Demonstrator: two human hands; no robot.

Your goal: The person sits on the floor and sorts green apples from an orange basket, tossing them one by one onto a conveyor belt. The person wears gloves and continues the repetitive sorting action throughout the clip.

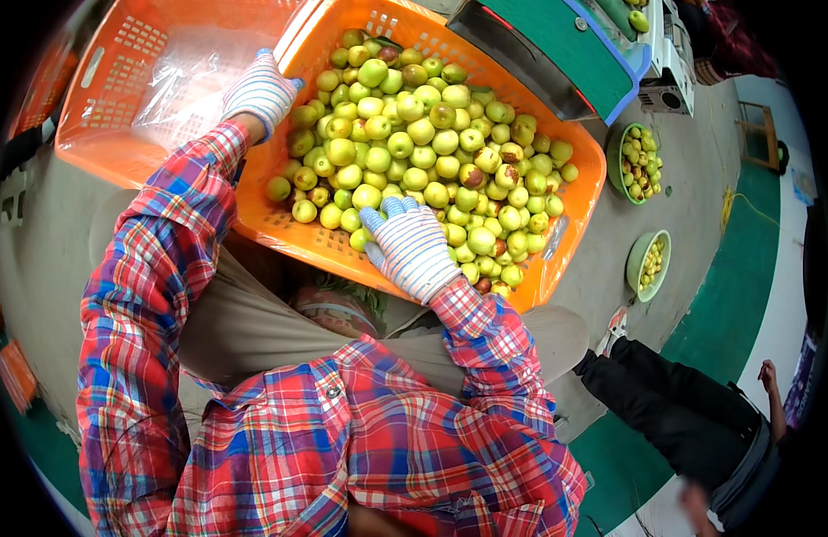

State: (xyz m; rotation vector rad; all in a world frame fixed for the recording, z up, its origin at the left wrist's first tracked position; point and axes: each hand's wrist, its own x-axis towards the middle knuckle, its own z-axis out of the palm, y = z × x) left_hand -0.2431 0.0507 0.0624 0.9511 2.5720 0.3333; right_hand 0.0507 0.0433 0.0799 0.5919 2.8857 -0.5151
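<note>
An orange plastic crate (575,194) in front of me holds a spread of green jujubes (424,131), some with brown-red patches. My left hand (263,94), in a striped knit glove, lies at the crate's left wall, by the edge shared with a second orange crate (98,141); whether it grips the rim I cannot tell. That second crate has clear plastic film (185,80) inside. My right hand (414,248), gloved the same way, rests on the fruit at the near side, its fingers spread and no fruit plainly held.
A machine with a green surface (548,47) overhangs the crate's far right corner. On the floor at right stand two green basins of fruit (615,164) (663,268). A person in black trousers (675,396) is at the lower right; another person's sleeve (742,40) shows at the upper right.
</note>
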